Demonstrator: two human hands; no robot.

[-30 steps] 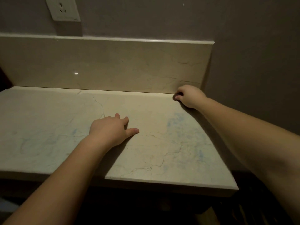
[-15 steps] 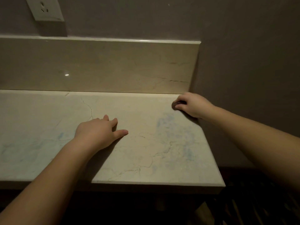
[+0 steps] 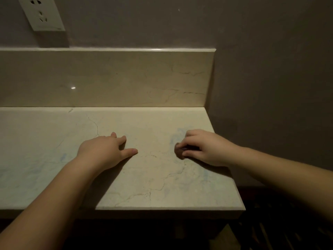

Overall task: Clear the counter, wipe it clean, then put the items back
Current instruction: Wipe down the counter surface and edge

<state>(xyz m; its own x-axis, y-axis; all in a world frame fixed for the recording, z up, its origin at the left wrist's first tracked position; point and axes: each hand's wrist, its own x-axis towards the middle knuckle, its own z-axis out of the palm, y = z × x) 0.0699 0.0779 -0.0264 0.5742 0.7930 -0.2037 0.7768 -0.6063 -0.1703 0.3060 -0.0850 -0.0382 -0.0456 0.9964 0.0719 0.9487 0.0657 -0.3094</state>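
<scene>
Dim room, grey wall (image 3: 270,51) behind and to the right, white wall socket (image 3: 42,14) top left. Pale marble counter (image 3: 144,186) with thin dark veins and faint bluish smears, mostly near its right end and along the left part. Matching marble backsplash (image 3: 108,78) stands upright at the back edge, a small bright glint on it left of centre. The counter ends at the right beside the grey wall; dark floor area below the front edge, details too dark to tell.

Left hand (image 3: 102,152) lies palm down on the counter around the middle, fingers straight and a little spread, thumb pointing right, holding nothing. Bare forearm runs back to the lower left corner.

Right hand (image 3: 205,147) rests on the counter near the right end, well apart from the left hand, fingers curled down and pinching a small dark thing (image 3: 180,150) against the surface. Only a bit of that thing shows past the fingertips; looks like a small dark cloth or pad, cannot tell which. It touches the counter just beside a bluish smear (image 3: 177,136). Right forearm comes in from the right edge.

Apart from the hands and the dark thing, only veins and smears show on the counter top.
</scene>
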